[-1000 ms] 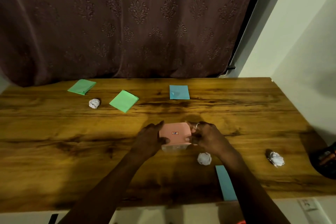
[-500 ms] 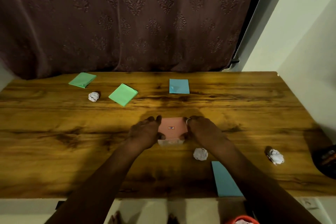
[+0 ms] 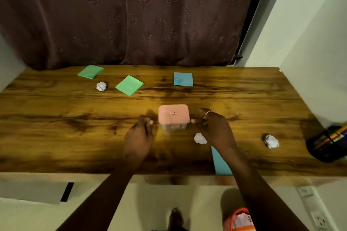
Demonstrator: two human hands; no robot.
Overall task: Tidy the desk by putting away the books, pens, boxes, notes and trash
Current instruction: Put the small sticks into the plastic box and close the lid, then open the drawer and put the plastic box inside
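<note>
A clear box with a pink lid (image 3: 173, 116) stands on the wooden desk (image 3: 56, 118), lid closed. My left hand (image 3: 139, 135) hovers just left of it and my right hand (image 3: 212, 127) just right of it, both with loosely curled fingers, touching nothing. Two green notes (image 3: 90, 71) (image 3: 129, 84) and a blue note (image 3: 183, 78) lie near the back. Another blue note (image 3: 220, 163) lies at the front edge under my right forearm. Crumpled paper balls sit at back left (image 3: 101, 86), beside my right hand (image 3: 200, 138) and at right (image 3: 271, 141).
A black mesh pen holder (image 3: 326, 144) with pens stands at the desk's right end against the wall. A dark curtain hangs behind the desk. An orange bin (image 3: 239, 219) sits on the floor below the front edge.
Both hands have let go of the pink-lidded box and drawn back to its sides. The box now stands alone on the desk.
</note>
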